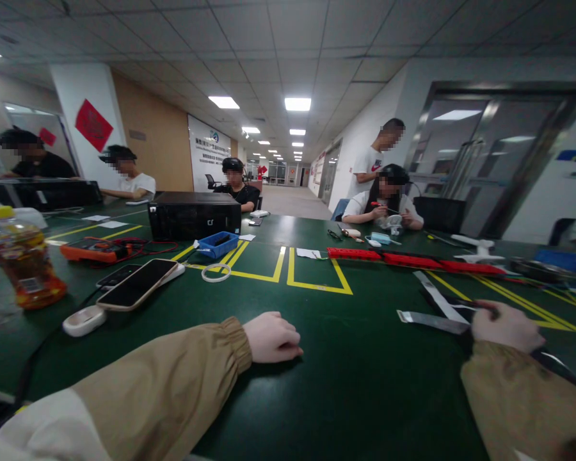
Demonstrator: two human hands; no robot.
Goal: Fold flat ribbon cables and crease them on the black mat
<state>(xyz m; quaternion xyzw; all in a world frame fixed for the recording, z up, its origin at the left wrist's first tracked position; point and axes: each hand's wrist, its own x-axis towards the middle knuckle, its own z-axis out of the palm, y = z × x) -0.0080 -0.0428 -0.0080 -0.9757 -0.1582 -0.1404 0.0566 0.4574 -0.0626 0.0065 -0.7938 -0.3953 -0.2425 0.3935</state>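
Note:
My left hand (272, 338) rests on the green table (345, 365) in the middle, fingers curled in and nothing visible in them. At the right, my right hand (506, 326) is closed around a dark object beside flat silver-grey strips (436, 320). The strips spread out to the left of that hand, over the table. What kind of thing the dark object is, I cannot make out; the hand and sleeve hide much of it.
A phone (138, 285), a white ring (216, 273), an orange multimeter (98, 248) and a drink bottle (26, 266) stand left. Behind are a blue tray (218, 244), a black computer case (194, 214) and red strips (413, 259). Several people sit or stand around the table.

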